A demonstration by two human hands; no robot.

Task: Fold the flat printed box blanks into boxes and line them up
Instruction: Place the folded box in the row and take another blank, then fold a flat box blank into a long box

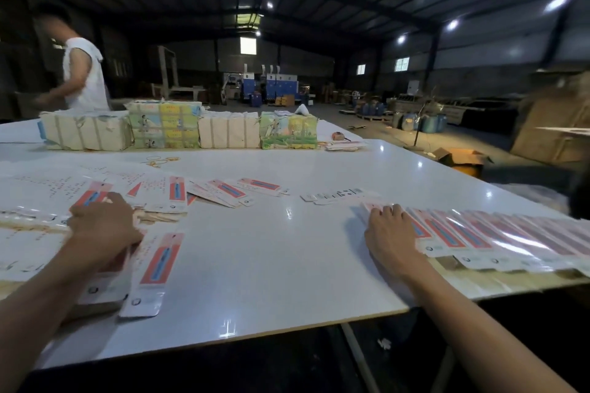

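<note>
We're in a dim factory hall, over a glossy white desk (255, 249). Our left hand (102, 226) lies palm down on the pile of flat blanks (105, 292) at the near left edge, fingers bent; we can't tell whether it grips one. A single red-and-blue blank (155, 268) lies just beside that pile. Our right hand (391, 233) is spread flat, fingers pressing the left end of the row of folded boxes (479, 236) that runs off to the right. More loose blanks (223, 191) are scattered mid-desk. Strapped bundles (178, 129) sit along the far edge, with a person in a white top (84, 73) behind them.
</note>
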